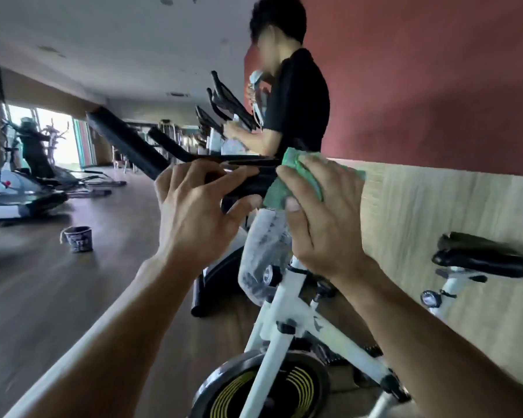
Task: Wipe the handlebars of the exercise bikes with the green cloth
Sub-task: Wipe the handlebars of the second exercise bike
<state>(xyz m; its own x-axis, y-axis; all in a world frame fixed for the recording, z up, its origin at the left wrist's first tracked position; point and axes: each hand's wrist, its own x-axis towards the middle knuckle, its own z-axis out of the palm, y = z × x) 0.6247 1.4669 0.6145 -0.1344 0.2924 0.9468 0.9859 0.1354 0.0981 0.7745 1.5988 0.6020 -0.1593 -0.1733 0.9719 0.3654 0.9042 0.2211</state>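
A white exercise bike (280, 321) stands right in front of me, its black handlebars (127, 143) reaching up and to the left. My left hand (194, 209) curls around the middle of the handlebar, thumb under it. My right hand (320, 212) presses the green cloth (296, 179) against the bar's right part, next to the left hand. A dusty plastic bottle (264, 251) sits in the holder below the bars. The bar under the cloth is hidden.
A person in a black shirt (296, 98) stands at the bike ahead, hands on its handlebars (227, 101). The black saddle (480, 254) is at right beside a wood-panelled wall. A small bucket (78, 239) sits on the floor left. Elliptical machines (27, 176) stand far left.
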